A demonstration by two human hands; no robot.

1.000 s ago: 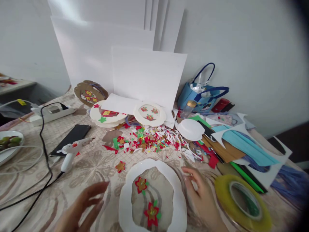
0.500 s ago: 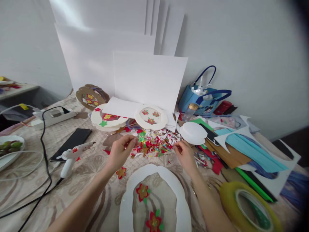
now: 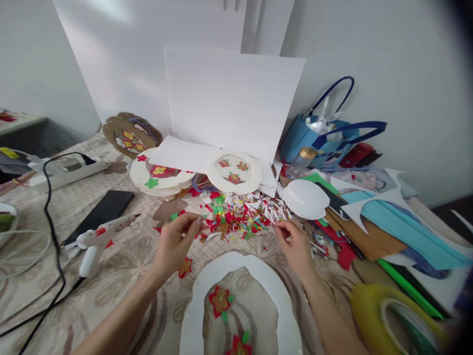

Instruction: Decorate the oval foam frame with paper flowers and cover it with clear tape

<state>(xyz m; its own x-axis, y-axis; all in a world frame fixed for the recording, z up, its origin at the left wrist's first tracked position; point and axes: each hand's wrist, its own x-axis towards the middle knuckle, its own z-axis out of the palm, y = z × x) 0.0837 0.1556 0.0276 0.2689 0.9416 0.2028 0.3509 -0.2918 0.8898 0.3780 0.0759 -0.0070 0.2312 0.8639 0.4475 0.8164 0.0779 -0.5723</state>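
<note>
Here the left hand (image 3: 180, 240) and right hand (image 3: 294, 242) hover, fingertips pinched close, grips unclear, at the paper scraps (image 3: 240, 217) beyond the white frame (image 3: 288, 308) on the surface (image 3: 129, 268).

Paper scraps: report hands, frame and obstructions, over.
Left hand at left of paper scraps, right hand at right; grips unclear. Scalloped white frame nearer, partly out of view. Loose flower beside left wrist, possible snag.
</note>
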